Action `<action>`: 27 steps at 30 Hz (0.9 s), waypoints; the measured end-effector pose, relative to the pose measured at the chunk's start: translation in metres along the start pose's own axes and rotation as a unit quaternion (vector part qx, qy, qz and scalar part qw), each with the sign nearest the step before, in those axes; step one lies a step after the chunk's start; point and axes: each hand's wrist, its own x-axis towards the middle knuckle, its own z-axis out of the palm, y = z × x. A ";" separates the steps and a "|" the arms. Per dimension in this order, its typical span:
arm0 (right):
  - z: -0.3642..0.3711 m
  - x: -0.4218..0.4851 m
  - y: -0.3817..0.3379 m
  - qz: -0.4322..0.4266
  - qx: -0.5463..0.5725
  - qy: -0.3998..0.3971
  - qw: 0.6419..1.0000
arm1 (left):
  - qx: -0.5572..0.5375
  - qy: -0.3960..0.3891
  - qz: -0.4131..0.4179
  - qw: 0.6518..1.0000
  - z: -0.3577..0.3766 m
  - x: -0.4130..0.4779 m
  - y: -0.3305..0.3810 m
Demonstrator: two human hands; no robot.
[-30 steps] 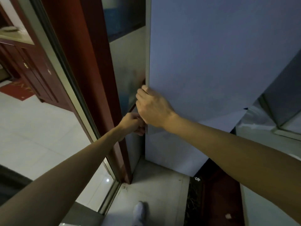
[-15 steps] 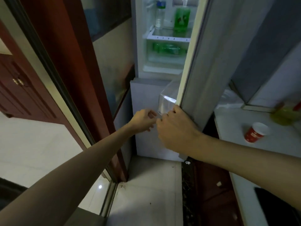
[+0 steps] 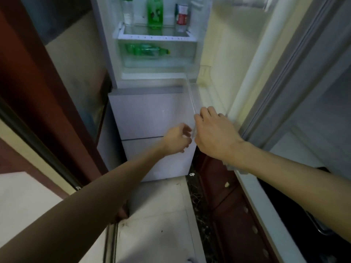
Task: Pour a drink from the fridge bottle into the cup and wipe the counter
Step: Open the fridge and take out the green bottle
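Fridge [image 3: 152, 111], upper compartment open: upright green bottle [image 3: 155, 14] on the shelf [image 3: 155, 37] between a clear bottle [image 3: 127, 14] and a red-labelled bottle [image 3: 181, 16], all three cut off at the top; a second green bottle [image 3: 146, 50] lies in the drawer [image 3: 186, 54] beneath. Right hand [image 3: 214, 133] curls its fingers over the bottom edge of the fridge door [image 3: 228, 54], fingertips hidden; left hand [image 3: 176, 141] just beside it, fingers loosely bent, holding nothing. Tabletop [image 3: 267, 215] along the right, partly hidden by door and right forearm.

Four bottles [image 3: 155, 14], two hands [image 3: 214, 133], one fridge [image 3: 150, 114].
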 end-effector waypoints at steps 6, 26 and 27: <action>0.006 -0.009 0.022 0.028 -0.043 -0.027 0.998 | 0.127 -0.065 0.092 0.985 0.002 -0.001 0.020; -0.003 0.040 0.104 0.055 -0.082 -0.116 0.988 | 0.359 -0.112 0.062 0.924 -0.062 0.040 0.068; -0.004 0.046 0.106 0.054 -0.081 -0.113 0.989 | 0.363 -0.110 0.056 0.924 -0.067 0.045 0.071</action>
